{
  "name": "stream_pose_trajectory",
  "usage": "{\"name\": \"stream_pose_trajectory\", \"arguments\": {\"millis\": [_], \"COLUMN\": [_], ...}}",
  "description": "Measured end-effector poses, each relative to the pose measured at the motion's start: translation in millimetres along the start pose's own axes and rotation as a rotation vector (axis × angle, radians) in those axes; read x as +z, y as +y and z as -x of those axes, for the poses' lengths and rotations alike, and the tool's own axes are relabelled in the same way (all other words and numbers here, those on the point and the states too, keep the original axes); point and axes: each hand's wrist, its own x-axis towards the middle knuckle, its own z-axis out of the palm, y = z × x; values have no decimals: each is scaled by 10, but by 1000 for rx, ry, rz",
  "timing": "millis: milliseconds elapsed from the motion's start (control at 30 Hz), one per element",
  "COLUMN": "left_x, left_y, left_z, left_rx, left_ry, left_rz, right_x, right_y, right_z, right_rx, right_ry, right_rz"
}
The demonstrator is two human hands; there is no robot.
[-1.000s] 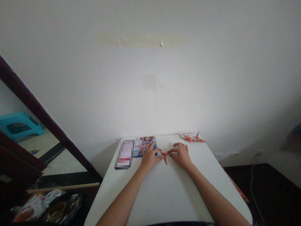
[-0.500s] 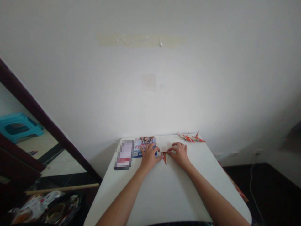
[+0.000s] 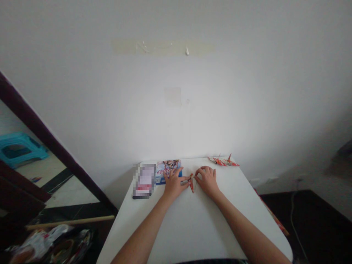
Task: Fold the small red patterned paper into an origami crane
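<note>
A small red-and-white piece of folded paper (image 3: 191, 187) stands between my hands over the white table, its narrow point turned toward me. My left hand (image 3: 175, 184) pinches its left side between thumb and index finger, while the other fingers spread over a blue printed booklet (image 3: 162, 179). On the right, the bent fingers of my right hand (image 3: 208, 179) close with the thumb at the paper's upper right edge. The exact contact there is too small to make out. Red patterned paper cranes (image 3: 224, 161) lie at the table's back right corner.
A pixelated phone (image 3: 145, 181) lies left of the booklet on the white table (image 3: 189, 227). The wall (image 3: 176, 128) rises behind. At left are a dark-framed mirror (image 3: 55, 135) showing a blue stool, and bags (image 3: 44, 238) on the floor. A cable (image 3: 293, 216) hangs at right.
The upper part of the folded paper has turned and now sticks up between my fingertips. My right fingers have curled in more closely, and the view has shifted slightly.
</note>
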Motion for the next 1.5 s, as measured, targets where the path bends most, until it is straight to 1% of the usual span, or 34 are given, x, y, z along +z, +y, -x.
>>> {"name": "stream_pose_trajectory", "arguments": {"millis": [200, 367, 733, 833, 1033, 1133, 1300, 1500], "left_x": [-30, -24, -4, -3, -2, 4, 1, -39], "left_y": [31, 12, -27, -27, -14, -11, -32, -36], "left_z": [6, -5, -1, -11, -28, -25, 12, 34], "left_rx": [-17, -21, 28, 19, -12, -24, 18, 19], "left_ry": [-28, -27, 4, 7, 58, 45, 10, -26], "left_rz": [1, 5, 31, 63, 103, 86, 18, -43], "right_x": [-42, -75, -57, -61, -81, -89, -71, -48], "right_y": [56, 141, 154, 153, 138, 136, 156, 172], "right_z": [20, 16, 8, 12, 12, 10, 13, 9], "right_rx": [-62, -58, -55, -48, -57, -55, -58, -59], "right_ry": [-61, -152, -137, -139, -136, -144, -143, -143], "right_rz": [-31, -38, -54, -54, -50, -31, -24, -38]}}
